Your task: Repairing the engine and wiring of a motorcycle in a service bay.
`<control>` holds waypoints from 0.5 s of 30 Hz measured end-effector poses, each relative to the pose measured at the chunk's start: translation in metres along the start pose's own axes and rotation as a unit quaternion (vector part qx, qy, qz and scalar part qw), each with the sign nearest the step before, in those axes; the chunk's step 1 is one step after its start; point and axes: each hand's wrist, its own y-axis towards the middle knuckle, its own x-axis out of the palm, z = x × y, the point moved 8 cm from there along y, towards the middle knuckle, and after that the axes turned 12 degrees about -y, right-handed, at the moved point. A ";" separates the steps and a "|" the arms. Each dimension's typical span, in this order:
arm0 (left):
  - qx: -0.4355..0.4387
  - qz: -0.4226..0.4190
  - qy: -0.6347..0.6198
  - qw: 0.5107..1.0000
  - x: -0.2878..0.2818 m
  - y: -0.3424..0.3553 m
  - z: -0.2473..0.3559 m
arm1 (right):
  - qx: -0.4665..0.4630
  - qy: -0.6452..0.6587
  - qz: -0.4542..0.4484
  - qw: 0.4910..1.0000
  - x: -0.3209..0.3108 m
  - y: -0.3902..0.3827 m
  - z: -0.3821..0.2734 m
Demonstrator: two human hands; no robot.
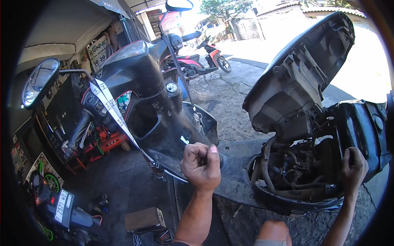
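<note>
Our left hand (pixel 201 166) and right hand (pixel 354 167) curl inward, tightness and hold unclear; the panel (pixel 356 127) edging the scooter (pixel 238 164) looks stiff, slick: grip its rim.

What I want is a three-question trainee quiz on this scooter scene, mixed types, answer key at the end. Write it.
1. Multiple choice: how does the seat of the black scooter stand?
a) shut flat
b) tipped up, underside showing
c) taken off, lying on the ground
2. True or false: the left hand is nearer the rear body panel than the right hand is.
3. Fill in: the patterned strap hanging near the left mirror is mainly ____ in colour.

Key: 1 b; 2 false; 3 white.
</note>
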 end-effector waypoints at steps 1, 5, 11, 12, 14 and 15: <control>-0.005 0.006 -0.006 1.000 0.000 0.001 0.001 | 0.000 0.002 -0.003 1.000 0.000 0.000 0.001; -0.025 0.005 -0.027 0.999 -0.001 0.000 0.000 | 0.004 -0.005 0.005 1.000 -0.001 -0.002 0.004; 0.037 0.042 -0.028 0.998 -0.003 0.006 0.007 | 0.009 -0.008 -0.003 1.000 0.004 -0.001 0.004; 0.074 0.041 -0.006 0.996 -0.006 0.010 0.012 | 0.009 -0.008 -0.006 1.000 0.005 0.000 0.004; 0.075 0.065 -0.017 0.995 -0.018 0.015 0.019 | 0.006 -0.004 -0.011 1.000 0.006 0.000 0.002; 0.078 0.089 -0.029 0.993 -0.027 0.018 0.022 | 0.010 -0.002 -0.019 1.000 0.008 0.000 0.002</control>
